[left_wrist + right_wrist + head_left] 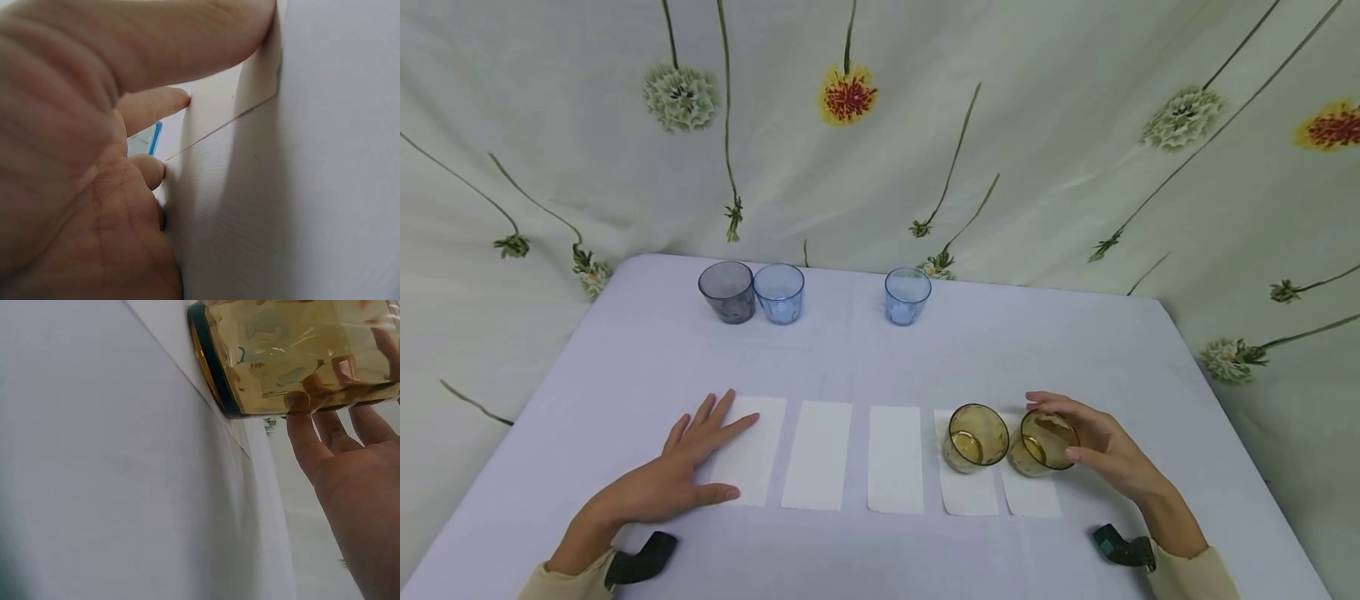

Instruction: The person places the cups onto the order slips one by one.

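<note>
My right hand [1108,442] curls round an amber glass [1030,454] at the right end of a row of paper strips. Its thumb lies at the near side of the rim and its fingers reach round the far side. In the right wrist view the fingers [331,434] show behind the amber wall, and the glass base is at the paper. A second amber glass [967,458] stands upright just left of it, on a white strip [970,500]. Spread flat, my left hand [681,475] rests with thumb and index finger on the leftmost strip [760,450].
Two more white strips, a left one [816,458] and a middle one [895,462], lie between the hands. Along the far table edge stand a grey glass [730,296], a blue glass [780,296] beside it and another blue glass [906,298]. A flowered cloth [1037,192] hangs behind.
</note>
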A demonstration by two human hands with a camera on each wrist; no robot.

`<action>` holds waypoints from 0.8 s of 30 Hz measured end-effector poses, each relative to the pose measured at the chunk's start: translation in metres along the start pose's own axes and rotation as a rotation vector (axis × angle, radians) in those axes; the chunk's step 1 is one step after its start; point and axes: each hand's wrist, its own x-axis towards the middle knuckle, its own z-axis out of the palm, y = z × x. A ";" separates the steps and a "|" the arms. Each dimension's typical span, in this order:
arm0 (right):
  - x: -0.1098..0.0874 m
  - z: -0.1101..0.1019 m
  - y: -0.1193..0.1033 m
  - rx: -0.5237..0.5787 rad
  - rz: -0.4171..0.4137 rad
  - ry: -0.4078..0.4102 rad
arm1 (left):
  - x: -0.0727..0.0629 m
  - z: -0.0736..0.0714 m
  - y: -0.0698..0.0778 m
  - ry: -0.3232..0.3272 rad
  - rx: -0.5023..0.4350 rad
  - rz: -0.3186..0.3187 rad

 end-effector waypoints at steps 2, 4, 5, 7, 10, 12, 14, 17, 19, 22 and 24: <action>0.000 0.001 0.000 0.011 0.010 -0.003 | 0.000 0.001 0.000 0.000 0.001 -0.001; 0.001 0.002 0.000 0.008 0.021 -0.002 | 0.000 0.001 0.000 0.001 0.006 0.001; 0.001 0.002 0.000 0.003 0.029 -0.004 | -0.001 0.001 0.000 0.001 0.009 0.002; 0.001 0.002 0.000 -0.004 0.048 -0.008 | 0.000 0.001 0.000 0.003 0.017 0.007; 0.001 0.003 -0.001 -0.027 0.070 -0.012 | 0.001 0.000 0.000 0.003 0.027 0.013; 0.000 0.002 -0.001 -0.038 0.079 -0.016 | 0.001 0.000 0.001 -0.001 0.025 0.009; -0.001 0.002 -0.001 -0.042 0.088 -0.018 | 0.002 -0.001 0.001 -0.007 0.019 0.001; -0.001 0.001 -0.002 -0.029 0.099 -0.025 | 0.003 -0.001 0.002 -0.011 0.009 -0.009; -0.001 0.002 -0.002 -0.011 0.114 -0.031 | 0.003 -0.001 0.002 -0.011 0.009 -0.013; -0.001 0.003 -0.002 -0.001 0.133 -0.033 | 0.002 -0.001 0.002 -0.007 0.006 -0.009; -0.002 0.004 -0.001 -0.004 0.148 -0.028 | 0.001 0.000 0.001 -0.007 0.004 -0.012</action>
